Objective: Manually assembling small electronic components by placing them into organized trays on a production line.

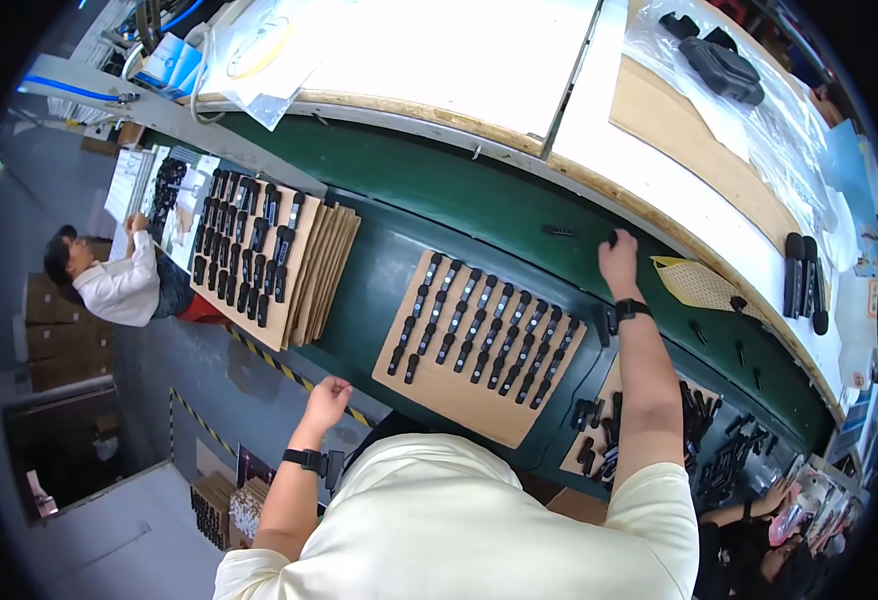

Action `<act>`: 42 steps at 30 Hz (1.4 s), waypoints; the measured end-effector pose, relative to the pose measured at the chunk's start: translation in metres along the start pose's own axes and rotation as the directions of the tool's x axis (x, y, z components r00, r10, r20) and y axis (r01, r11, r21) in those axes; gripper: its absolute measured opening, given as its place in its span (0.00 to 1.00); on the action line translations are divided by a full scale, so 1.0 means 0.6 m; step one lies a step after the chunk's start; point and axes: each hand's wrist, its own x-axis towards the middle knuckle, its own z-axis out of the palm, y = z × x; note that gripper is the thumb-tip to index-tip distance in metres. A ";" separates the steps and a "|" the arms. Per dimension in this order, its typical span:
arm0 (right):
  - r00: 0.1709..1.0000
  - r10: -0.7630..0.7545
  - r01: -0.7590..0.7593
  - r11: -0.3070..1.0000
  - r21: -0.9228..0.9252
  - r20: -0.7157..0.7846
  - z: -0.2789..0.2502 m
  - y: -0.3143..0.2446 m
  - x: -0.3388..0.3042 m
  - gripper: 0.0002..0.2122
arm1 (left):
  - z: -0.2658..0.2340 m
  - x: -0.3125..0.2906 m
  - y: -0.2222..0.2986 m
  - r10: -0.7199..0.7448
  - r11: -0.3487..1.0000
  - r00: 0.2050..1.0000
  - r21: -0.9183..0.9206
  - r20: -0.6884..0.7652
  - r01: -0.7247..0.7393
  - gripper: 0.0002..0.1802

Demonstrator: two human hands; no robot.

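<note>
My right hand (618, 268) is stretched out over the green bench, fingers closed around a small black piece (614, 238), mostly hidden by the hand. To its left a slim black handheld device (559, 231) lies by itself. My left hand (330, 398) hangs low beside my body, fingers curled, with nothing visible in them. Between my arms, a brown cardboard sheet (495, 428) carries rows of short black stick-shaped devices (479, 333) with small grey panels. A yellow mesh-like sheet (694, 282) lies just right of my right hand.
At left, a stack of cardboard sheets (327, 262) bears more black devices. Loose black devices (734, 460) crowd the bench at lower right. A white shelf (429, 60) with a wooden edge runs above the bench. One person (119, 285) stands at far left; another person's arm (749, 510) shows at lower right.
</note>
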 end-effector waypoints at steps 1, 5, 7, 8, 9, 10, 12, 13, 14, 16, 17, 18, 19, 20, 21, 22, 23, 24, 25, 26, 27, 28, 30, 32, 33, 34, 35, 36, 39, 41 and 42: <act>0.999 -0.005 0.002 0.996 0.088 0.032 0.019 -0.029 0.009 0.13 | 0.000 -0.001 0.018 -0.003 1.000 1.000 -0.006 0.000 0.003 0.09; 0.982 -0.085 0.066 0.991 0.114 0.168 0.045 -0.109 0.020 0.11 | -0.005 -0.020 0.089 0.013 1.000 1.000 -0.026 -0.012 -0.014 0.09; 0.960 -0.110 0.101 0.994 0.046 0.258 0.042 -0.129 0.005 0.11 | -0.010 -0.028 0.120 0.052 0.998 0.999 -0.038 -0.016 -0.052 0.08; 0.948 -0.109 0.113 0.994 0.005 0.299 0.036 -0.136 -0.003 0.11 | -0.012 -0.032 0.135 0.059 0.997 0.998 -0.040 -0.021 -0.060 0.08; 0.951 -0.110 0.114 0.993 0.003 0.290 0.033 -0.143 -0.004 0.11 | -0.013 -0.035 0.149 0.103 0.994 0.994 -0.043 -0.039 -0.105 0.08; 0.949 -0.106 0.108 0.994 0.010 0.298 0.029 -0.148 -0.005 0.11 | -0.015 -0.037 0.162 0.148 0.987 0.987 -0.046 -0.054 -0.151 0.08; 0.946 -0.089 0.088 0.996 0.016 0.313 0.015 -0.156 -0.017 0.12 | -0.018 -0.040 0.189 0.205 0.977 0.977 -0.052 -0.058 -0.208 0.08; 0.947 -0.091 0.092 0.996 0.011 0.309 0.001 -0.175 -0.028 0.12 | -0.021 -0.043 0.200 0.262 0.962 0.963 -0.057 -0.056 -0.265 0.09; 0.929 -0.098 0.056 0.990 0.128 0.356 -0.021 -0.205 -0.043 0.13 | -0.024 -0.044 0.210 0.316 0.946 0.947 -0.062 -0.057 -0.319 0.10; 0.912 -0.177 0.040 0.936 0.351 0.370 -0.071 -0.258 -0.091 0.13 | -0.027 -0.048 0.238 0.378 0.921 0.924 -0.076 -0.053 -0.381 0.10; 0.911 -0.244 0.070 0.885 0.460 0.332 -0.096 -0.282 -0.125 0.13 | -0.026 -0.049 0.257 0.467 0.881 0.882 -0.051 -0.071 -0.471 0.11; 0.896 -0.257 0.043 0.861 0.506 0.362 -0.123 -0.312 -0.161 0.12 | -0.025 -0.048 0.276 0.551 0.832 0.830 -0.023 -0.090 -0.555 0.12; 0.879 -0.273 0.014 0.834 0.551 0.391 -0.149 -0.340 -0.198 0.11 | -0.024 -0.050 0.294 0.629 0.775 0.770 0.009 -0.106 -0.632 0.14; 0.867 -0.304 0.016 0.809 0.588 0.395 -0.175 -0.362 -0.236 0.11 | -0.024 -0.056 0.314 0.635 0.769 0.764 0.005 -0.111 -0.639 0.14; 0.856 -0.332 0.014 0.782 0.623 0.397 -0.192 -0.378 -0.272 0.10 | -0.023 -0.060 0.334 0.683 0.724 0.727 -0.065 -0.077 -0.687 0.15; 0.857 -0.337 0.006 0.763 0.647 0.389 -0.202 -0.390 -0.307 0.11 | -0.023 -0.065 0.348 0.728 0.673 0.684 -0.136 -0.047 -0.727 0.17; 0.859 -0.343 -0.001 0.741 0.671 0.380 -0.212 -0.401 -0.336 0.11 | -0.025 -0.072 0.356 0.735 0.666 0.676 -0.136 -0.049 -0.734 0.17; 0.862 -0.344 0.005 0.742 0.671 0.373 -0.222 -0.413 -0.358 0.11 | -0.028 -0.079 0.361 0.733 0.668 0.680 -0.212 0.021 -0.713 0.17; 0.875 -0.338 0.019 0.738 0.675 0.345 -0.233 -0.427 -0.377 0.12 | -0.031 -0.085 0.363 0.730 0.670 0.677 -0.285 0.091 -0.685 0.17; 0.891 -0.327 0.031 0.735 0.677 0.314 -0.244 -0.441 -0.396 0.12 | -0.036 -0.089 0.361 0.730 0.671 0.663 -0.356 0.166 -0.650 0.17; 0.905 -0.317 0.044 0.733 0.679 0.283 -0.252 -0.455 -0.410 0.12 | -0.042 -0.090 0.356 0.738 0.663 0.654 -0.358 0.168 -0.657 0.17; 0.909 -0.313 0.050 0.735 0.676 0.274 -0.257 -0.466 -0.423 0.12 | -0.048 -0.089 0.349 0.766 0.637 0.616 -0.344 0.183 -0.690 0.16; 0.935 -0.286 0.063 0.717 0.694 0.211 -0.264 -0.488 -0.444 0.12 | -0.062 -0.090 0.334 0.816 0.578 0.539 -0.318 0.211 -0.751 0.16; 0.950 -0.265 0.077 0.714 0.696 0.167 -0.271 -0.509 -0.463 0.12 | -0.080 -0.096 0.328 0.836 0.548 0.508 -0.338 0.206 -0.765 0.16; 0.955 -0.262 0.092 0.709 0.699 0.139 -0.273 -0.521 -0.472 0.12 | -0.091 -0.101 0.324 0.848 0.529 0.491 -0.353 0.198 -0.771 0.15; 0.959 -0.258 0.107 0.704 0.702 0.113 -0.275 -0.532 -0.481 0.12 | -0.100 -0.106 0.321 0.859 0.512 0.476 -0.368 0.190 -0.776 0.15; 0.963 -0.255 0.121 0.699 0.705 0.089 -0.278 -0.543 -0.490 0.13 | -0.110 -0.109 0.318 0.863 0.505 0.469 -0.372 0.189 -0.779 0.15; 0.964 -0.253 0.124 0.702 0.701 0.083 -0.279 -0.554 -0.496 0.13 | -0.118 -0.110 0.316 0.879 0.475 0.442 -0.388 0.176 -0.790 0.15; 0.962 -0.274 0.210 0.712 0.670 -0.010 -0.285 -0.584 -0.513 0.13 | -0.147 -0.112 0.309 0.908 0.417 0.389 -0.424 0.156 -0.804 0.16; 0.954 -0.297 0.246 0.710 0.660 -0.037 -0.291 -0.603 -0.518 0.13 | -0.165 -0.112 0.306 0.938 0.343 0.326 -0.449 0.116 -0.825 0.16; 0.944 -0.324 0.285 0.703 0.651 -0.063 -0.294 -0.612 -0.518 0.13 | -0.173 -0.111 0.305 0.950 0.307 0.296 -0.462 0.098 -0.832 0.17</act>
